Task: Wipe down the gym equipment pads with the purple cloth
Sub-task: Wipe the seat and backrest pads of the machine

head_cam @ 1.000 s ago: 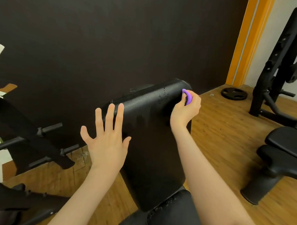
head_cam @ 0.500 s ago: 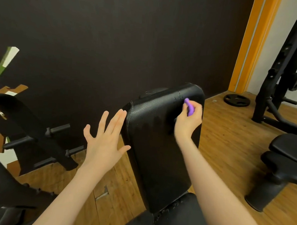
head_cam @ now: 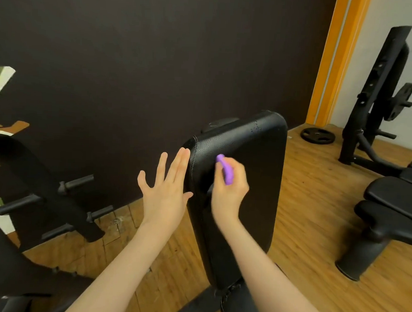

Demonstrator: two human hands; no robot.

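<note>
Here the right hand (head_cam: 229,192) has its fingers curled round the purple cloth (head_cam: 226,169), which is bunched small and pressed against the upright back pad (head_cam: 251,181) of the bench, in the pad's upper left part, a little in from its left edge. The left hand (head_cam: 165,191) is spread flat with fingers straight and holds nothing; its fingertips reach the pad's left edge just below the top left corner, and the thumb lies at the same edge lower down. Below the back pad the seat pad (head_cam: 238,306) shows between the forearms. On the wooden floor (head_cam: 304,207) a weight plate (head_cam: 317,135) lies near the orange door frame (head_cam: 334,60), and another bench (head_cam: 391,211) stands at the right.
</note>
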